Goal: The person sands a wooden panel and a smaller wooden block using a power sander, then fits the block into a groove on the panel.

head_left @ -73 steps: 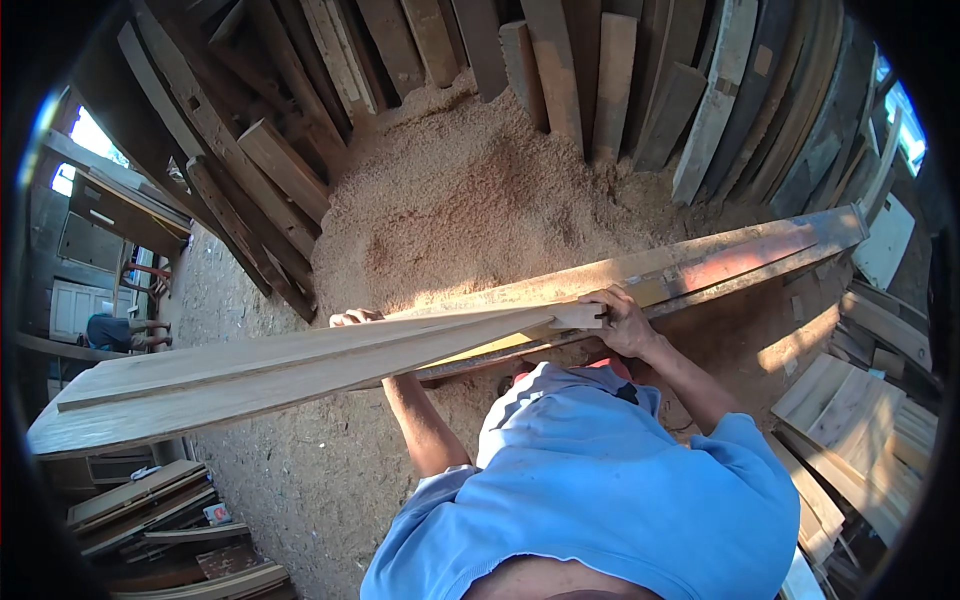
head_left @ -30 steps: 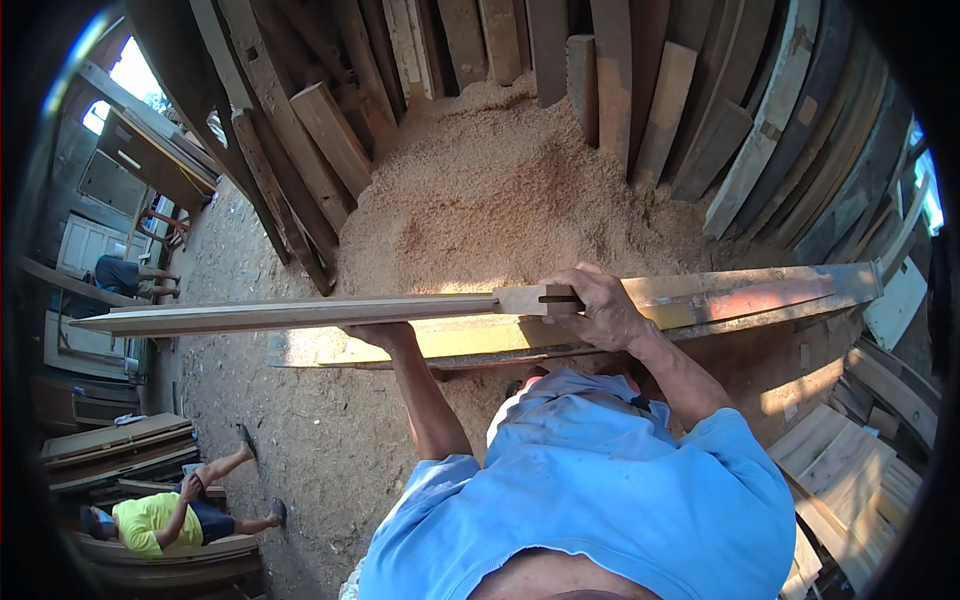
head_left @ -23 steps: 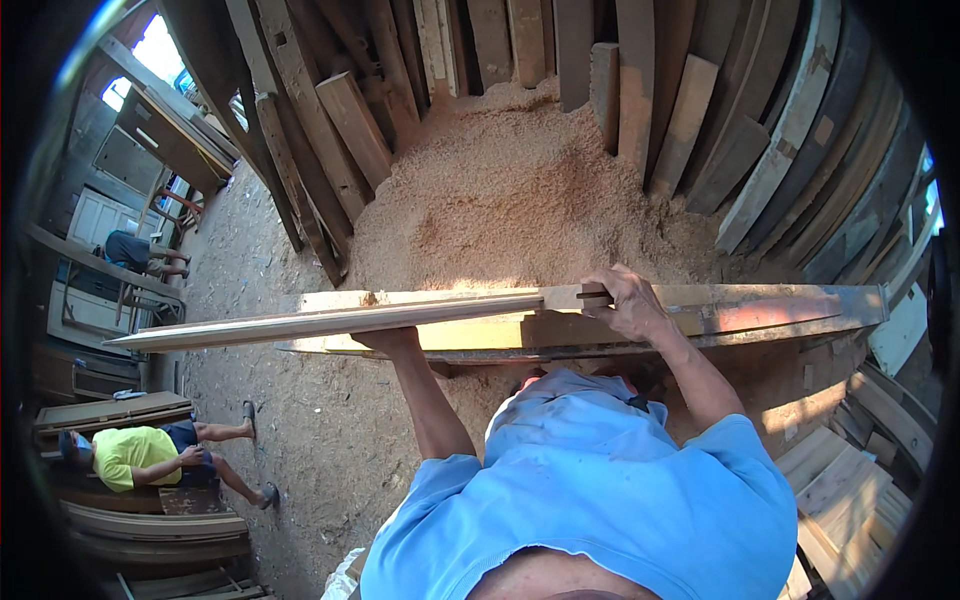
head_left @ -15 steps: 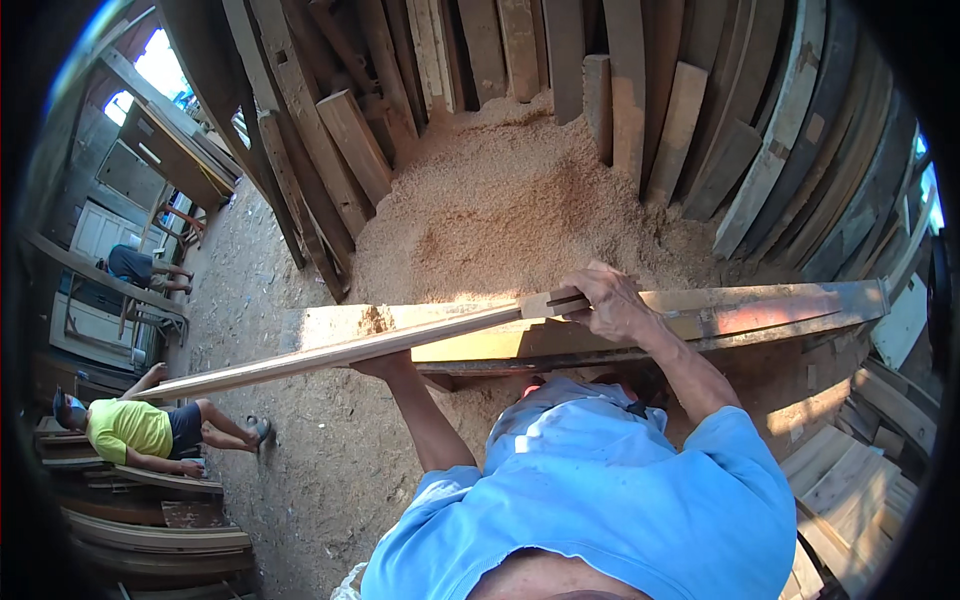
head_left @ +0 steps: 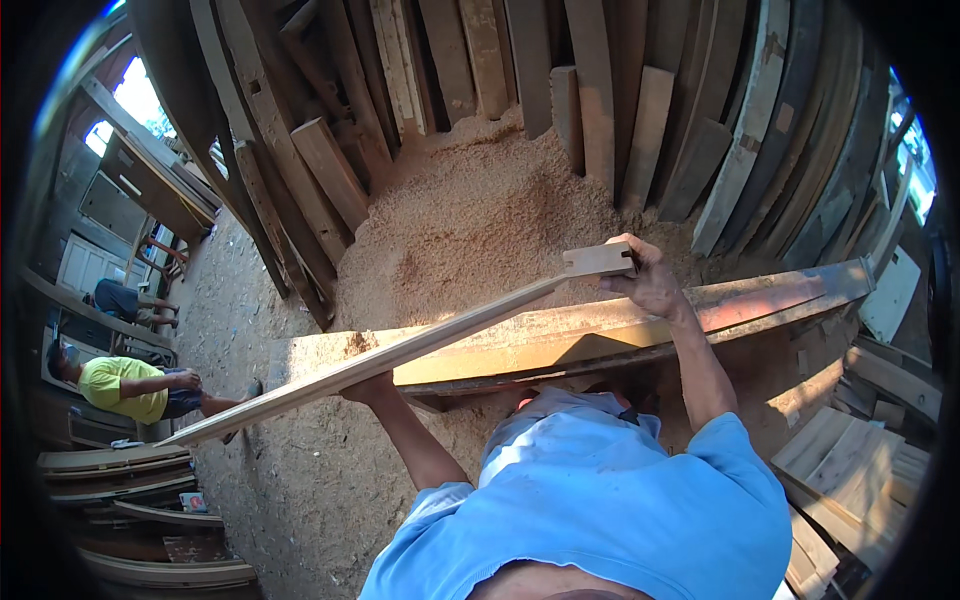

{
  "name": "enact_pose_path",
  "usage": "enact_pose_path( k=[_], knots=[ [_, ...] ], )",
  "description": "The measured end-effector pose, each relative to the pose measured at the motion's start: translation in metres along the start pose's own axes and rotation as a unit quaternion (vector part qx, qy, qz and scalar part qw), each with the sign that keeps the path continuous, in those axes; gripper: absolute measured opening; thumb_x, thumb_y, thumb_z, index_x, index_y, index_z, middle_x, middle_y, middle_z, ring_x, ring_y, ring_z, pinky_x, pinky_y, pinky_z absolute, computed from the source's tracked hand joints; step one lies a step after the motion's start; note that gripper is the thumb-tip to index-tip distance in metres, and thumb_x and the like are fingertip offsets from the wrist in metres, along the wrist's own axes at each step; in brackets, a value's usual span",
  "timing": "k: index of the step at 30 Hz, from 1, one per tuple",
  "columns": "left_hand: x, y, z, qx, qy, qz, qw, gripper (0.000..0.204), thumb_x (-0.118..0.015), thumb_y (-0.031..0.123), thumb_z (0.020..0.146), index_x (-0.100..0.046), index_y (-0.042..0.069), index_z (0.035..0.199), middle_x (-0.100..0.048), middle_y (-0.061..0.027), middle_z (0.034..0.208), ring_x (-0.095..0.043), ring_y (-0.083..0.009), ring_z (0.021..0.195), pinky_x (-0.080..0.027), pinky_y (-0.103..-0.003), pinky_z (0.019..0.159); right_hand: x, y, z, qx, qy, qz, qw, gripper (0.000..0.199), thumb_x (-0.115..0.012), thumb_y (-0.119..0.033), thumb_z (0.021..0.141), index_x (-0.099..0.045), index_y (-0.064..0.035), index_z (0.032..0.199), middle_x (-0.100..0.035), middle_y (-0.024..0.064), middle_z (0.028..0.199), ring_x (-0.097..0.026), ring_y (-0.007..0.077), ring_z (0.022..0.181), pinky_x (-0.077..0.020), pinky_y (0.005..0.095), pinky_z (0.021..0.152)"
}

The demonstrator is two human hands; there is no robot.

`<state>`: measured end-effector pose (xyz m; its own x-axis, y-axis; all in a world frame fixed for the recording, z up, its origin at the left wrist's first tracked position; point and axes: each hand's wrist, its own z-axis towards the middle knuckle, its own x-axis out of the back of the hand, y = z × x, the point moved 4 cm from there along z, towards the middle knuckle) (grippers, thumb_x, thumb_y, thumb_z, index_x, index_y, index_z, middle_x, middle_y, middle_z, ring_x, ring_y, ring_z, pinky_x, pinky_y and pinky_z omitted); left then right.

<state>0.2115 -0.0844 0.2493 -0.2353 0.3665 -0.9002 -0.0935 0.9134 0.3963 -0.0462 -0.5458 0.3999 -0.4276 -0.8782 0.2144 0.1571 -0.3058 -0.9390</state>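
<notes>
A long pale wooden rail [head_left: 430,345] slants across in front of me, its near-right end higher up in the view and its far end at the left. My left hand [head_left: 372,387] grips it from below at mid-length, the fingers mostly hidden by the wood. At the rail's right end is a short wooden block [head_left: 598,262] with notched ends. My right hand [head_left: 652,278] is closed on the block's right side, thumb and fingers around it. Whether block and rail are joined, I cannot tell. Underneath both lies a long wooden bench beam [head_left: 640,315], partly sunlit.
Beyond the beam rises a heap of sawdust [head_left: 470,210], with upright boards [head_left: 590,90] leaning behind it. A person in a yellow shirt [head_left: 120,388] is at the left, near stacked boards [head_left: 150,570]. More cut planks [head_left: 850,465] lie at the lower right.
My right hand has moved up and right with the block, which has turned to show its notched face. The rail slants more steeply. The person at the left has straightened and drawn their arms in.
</notes>
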Motion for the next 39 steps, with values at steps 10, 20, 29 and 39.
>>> enact_pose_path(
  k=[10, 20, 29, 39],
  knots=[
    [-0.014, -0.071, -0.028, 0.134, 0.103, 0.034, 0.985, 0.055, -0.04, 0.057, 0.096, -0.067, 0.016, 0.12, -0.068, -0.0099, 0.122, -0.064, -0.034, 0.114, -0.051, -0.062, 0.097, 0.029, -0.043, -0.015, 0.052, 0.056, 0.138, 0.988, 0.049, -0.086, -0.013, 0.082, -0.065, -0.0027, 0.124, -0.072, 0.0058, 0.116, -0.065, 0.014, 0.11, -0.0531, 0.0324, 0.098],
    [-0.011, -0.144, -0.049, 0.278, 0.175, -0.066, 0.942, 0.064, -0.031, 0.062, 0.096, -0.064, 0.016, 0.125, -0.066, -0.0102, 0.13, -0.059, -0.0344, 0.124, -0.045, -0.061, 0.105, 0.074, -0.114, -0.029, 0.112, 0.068, -0.058, 0.99, 0.057, -0.094, -0.02, 0.072, -0.065, 0.0001, 0.117, -0.072, 0.0081, 0.113, -0.068, 0.0158, 0.101, -0.0558, 0.0312, 0.086],
    [-0.119, -0.25, -0.17, 0.364, 0.078, -0.156, 0.915, 0.057, -0.03, 0.052, 0.1, -0.063, 0.015, 0.129, -0.065, -0.0105, 0.128, -0.061, -0.0326, 0.12, -0.049, -0.055, 0.103, 0.233, -0.167, -0.044, 0.165, 0.198, -0.197, 0.946, 0.075, -0.089, -0.022, 0.068, -0.055, 0.0031, 0.13, -0.065, 0.0112, 0.117, -0.064, 0.0198, 0.104, -0.0507, 0.0332, 0.092],
    [-0.158, -0.256, -0.209, 0.369, 0.071, -0.175, 0.91, 0.05, -0.037, 0.047, 0.101, -0.06, 0.016, 0.133, -0.065, -0.0078, 0.13, -0.061, -0.0306, 0.123, -0.049, -0.051, 0.105, 0.193, -0.266, 0.004, 0.149, 0.117, -0.292, 0.937, 0.074, -0.084, -0.04, 0.076, -0.057, 0.004, 0.13, -0.066, 0.0139, 0.115, -0.063, 0.0228, 0.104, -0.0479, 0.0359, 0.094]
  ],
)
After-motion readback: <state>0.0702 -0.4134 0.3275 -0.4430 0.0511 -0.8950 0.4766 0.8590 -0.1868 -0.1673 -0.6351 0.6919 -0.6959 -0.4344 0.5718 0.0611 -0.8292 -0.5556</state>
